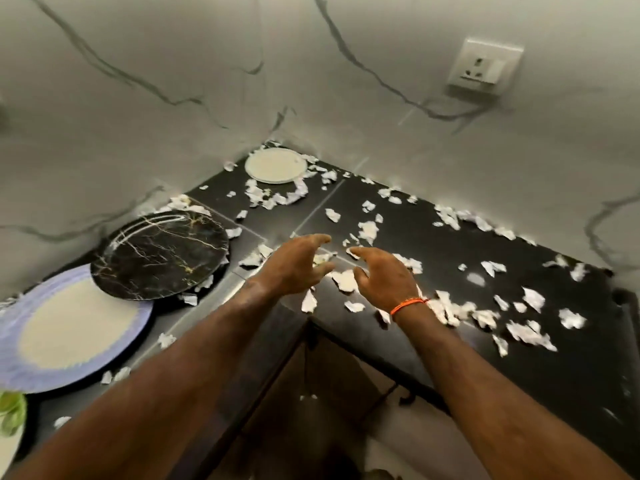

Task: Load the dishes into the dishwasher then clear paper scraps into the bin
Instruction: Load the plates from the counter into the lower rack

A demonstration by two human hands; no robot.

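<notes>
Both hands hover over the corner of the black desk (450, 244), left hand (294, 268) and right hand (384, 278) with fingers spread and loosely curled, holding nothing. Paper scraps (346, 280) lie directly below and between the fingertips; plates sit left, marbled black plate (159, 254) nearest the left hand, white plate (275, 165) beyond in the corner. No readable writing or labels.

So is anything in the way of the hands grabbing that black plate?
Nothing visible blocks it. The left hand and right hand hover open over paper scraps. The black marbled plate lies to their left, its top bare, overlapping the purple-rimmed plate.
</notes>
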